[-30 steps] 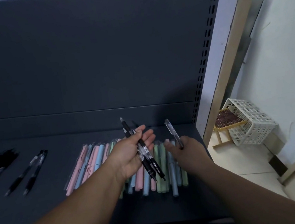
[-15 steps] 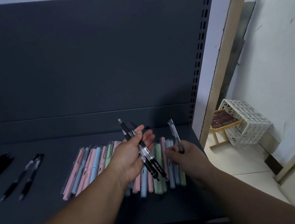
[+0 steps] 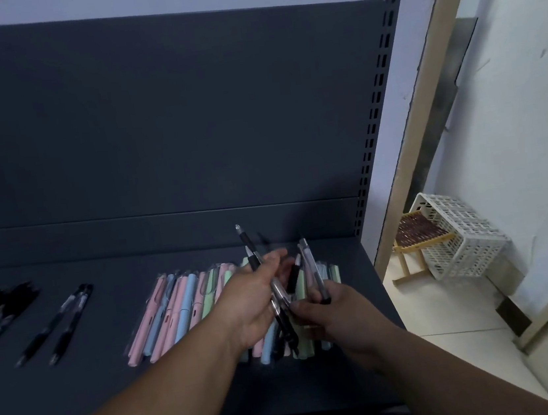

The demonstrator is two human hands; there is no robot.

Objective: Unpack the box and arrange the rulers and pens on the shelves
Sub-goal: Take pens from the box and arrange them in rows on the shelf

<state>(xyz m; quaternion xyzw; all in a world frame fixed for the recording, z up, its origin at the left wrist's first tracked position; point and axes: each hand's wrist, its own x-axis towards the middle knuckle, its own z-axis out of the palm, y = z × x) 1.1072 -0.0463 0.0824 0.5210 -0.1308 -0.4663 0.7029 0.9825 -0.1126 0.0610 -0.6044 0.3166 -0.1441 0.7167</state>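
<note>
With left hand (image 3: 252, 298) curled round the black plastic pen bunch (image 3: 253, 256), right hand (image 3: 333, 310) pinching one thin black pen (image 3: 315, 271) — pull slowly.

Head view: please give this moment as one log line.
left hand: holds black pens | right hand: holds pen | pastel pens: on shelf

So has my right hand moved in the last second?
Yes. The right hand has shifted left along the pastel pens on the shelf, closing on the black pens in the left hand.
</note>
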